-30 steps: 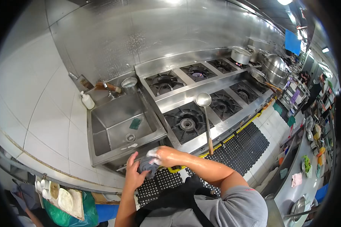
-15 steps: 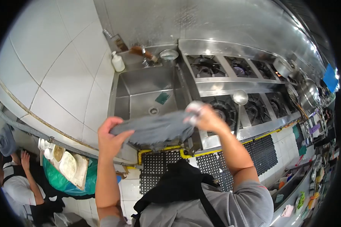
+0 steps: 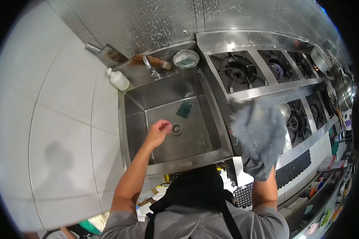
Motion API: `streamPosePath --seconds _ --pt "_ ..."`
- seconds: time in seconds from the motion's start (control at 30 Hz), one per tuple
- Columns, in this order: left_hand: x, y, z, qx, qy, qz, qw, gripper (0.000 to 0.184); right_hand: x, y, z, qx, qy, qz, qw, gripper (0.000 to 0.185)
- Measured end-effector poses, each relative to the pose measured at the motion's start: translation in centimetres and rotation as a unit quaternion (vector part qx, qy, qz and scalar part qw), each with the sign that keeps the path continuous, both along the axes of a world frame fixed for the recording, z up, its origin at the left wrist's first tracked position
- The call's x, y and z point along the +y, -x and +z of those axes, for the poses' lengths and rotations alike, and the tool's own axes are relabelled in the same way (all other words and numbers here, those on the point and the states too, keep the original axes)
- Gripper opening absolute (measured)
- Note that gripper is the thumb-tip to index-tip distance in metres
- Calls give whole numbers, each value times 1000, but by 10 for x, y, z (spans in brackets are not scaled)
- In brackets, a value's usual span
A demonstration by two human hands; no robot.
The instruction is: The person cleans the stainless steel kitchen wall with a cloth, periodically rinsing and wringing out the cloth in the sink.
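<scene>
Over the steel sink (image 3: 169, 163), my left hand (image 3: 158, 132) hangs near the drain (image 3: 176, 130) with its fingers curled together. Whether anything is between those fingers is hidden. A crumpled, fuzzy grey cloth (image 3: 261, 133) is held up by my right hand, which it covers; only my right forearm (image 3: 265, 193) shows below. The cloth is above the near left part of the stove, blocking a burner and much of the ladle (image 3: 284, 111). On the sink floor lies a dark green scouring pad (image 3: 184, 109), beyond my left hand and apart from it.
Behind the sink are a tap (image 3: 150, 67), a brush (image 3: 137, 60), a cleaver (image 3: 112, 56), a white bottle (image 3: 119, 81) and a metal bowl (image 3: 186, 59). Burners (image 3: 238, 73) fill the stove, with a pot (image 3: 321, 59) at its far right. Part of another person (image 3: 62, 234) shows at bottom left.
My left hand has let go of the grey cloth and moved over the sink. My right hand has carried the cloth right, above the stove. The view has turned and come closer to the sink.
</scene>
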State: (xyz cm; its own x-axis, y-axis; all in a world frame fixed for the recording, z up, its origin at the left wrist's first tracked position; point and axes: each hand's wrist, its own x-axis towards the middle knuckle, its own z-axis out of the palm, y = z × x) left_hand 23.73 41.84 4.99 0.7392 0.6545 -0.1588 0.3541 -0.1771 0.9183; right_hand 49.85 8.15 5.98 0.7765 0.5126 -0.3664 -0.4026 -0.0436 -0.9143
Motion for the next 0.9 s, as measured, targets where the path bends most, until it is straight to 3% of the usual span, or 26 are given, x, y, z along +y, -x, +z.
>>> streamPosePath --seconds 0.07,0.17,0.23,0.33,0.37,0.5,0.57,0.63,0.7,0.77,0.8,0.83,0.9 --pt "29 -16 -70 33 13 -17 999 19 -17 -8 -6 -13 59 -19 998 29" --pt "69 -45 -157 87 -58 -86 991 25 -44 -6 -11 -21 147 -50 988 30" --pt "86 -72 -198 189 -48 -104 975 39 -62 4 -12 -16 206 -69 976 30" --pt "107 -124 -237 290 -97 -159 939 39 -74 24 -10 10 289 -89 953 30" --pt "115 -141 -253 288 -84 -168 939 39 -76 31 -10 22 317 -92 944 30" --pt "145 -194 -348 279 -314 -173 891 39 -74 54 -4 74 416 -90 902 31" --pt "148 -199 -385 259 -328 -131 899 37 -72 59 3 91 456 -80 882 31" --pt "140 -194 -403 245 -350 -83 900 34 -67 58 11 97 481 -71 868 31" --pt "141 -176 -401 342 -322 -144 871 22 -64 53 13 94 491 -60 864 32" --pt "144 -151 -376 444 -248 -279 814 18 -63 49 13 84 496 -52 863 32" --pt "145 -131 -386 484 -198 -277 806 11 -62 45 12 73 491 -50 866 32" --pt "146 -112 -377 510 -165 -293 792 17 -61 41 12 65 488 -49 869 32" --pt "137 -76 -387 516 -250 -291 766 50 -62 36 15 47 487 -46 871 33"
